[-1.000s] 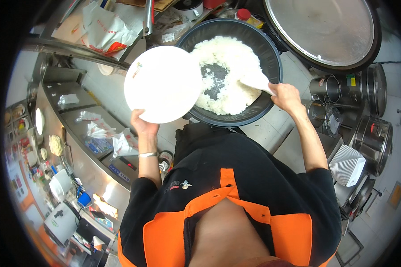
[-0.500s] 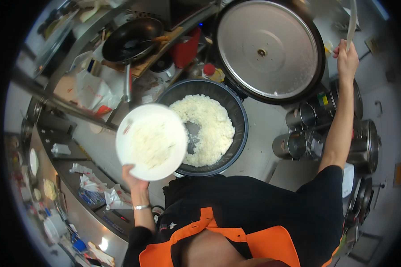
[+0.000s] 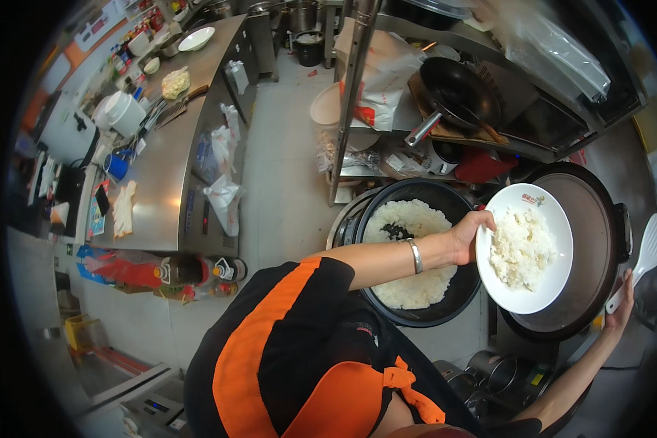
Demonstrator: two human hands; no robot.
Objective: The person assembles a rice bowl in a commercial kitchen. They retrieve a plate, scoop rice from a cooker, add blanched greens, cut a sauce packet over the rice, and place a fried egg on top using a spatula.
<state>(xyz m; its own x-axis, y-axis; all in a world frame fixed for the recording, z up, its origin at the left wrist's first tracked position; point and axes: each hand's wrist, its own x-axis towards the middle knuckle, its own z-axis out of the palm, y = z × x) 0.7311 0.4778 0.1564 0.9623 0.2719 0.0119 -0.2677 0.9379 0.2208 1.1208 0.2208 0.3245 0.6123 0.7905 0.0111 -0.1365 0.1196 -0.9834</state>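
Note:
My left hand (image 3: 474, 235) grips the edge of a white plate (image 3: 520, 301), its thumb over the rim. Loose white rice (image 3: 524, 250) is heaped on the plate. My left forearm reaches across a big black rice cooker pot (image 3: 466, 288). Cooked rice (image 3: 416, 290) fills much of that pot, with a dark bare patch showing. The plate is over the edge of the cooker's raised round lid (image 3: 595, 266). At the far right, my right hand (image 3: 620, 310) is closed round the handle of a white slotted rice paddle (image 3: 653, 241), beside the lid.
A shelf behind the cooker holds a black wok (image 3: 456, 91) and a white plastic bag (image 3: 379, 95). On the left stands a steel counter (image 3: 164, 168) with utensils. Oil bottles (image 3: 182, 270) are on the floor. Steel pots (image 3: 493, 369) stand at lower right.
My view has turned left. The plate of rice has gone from the left side of the cooker to the right, by the lid. The paddle's head now shows in view.

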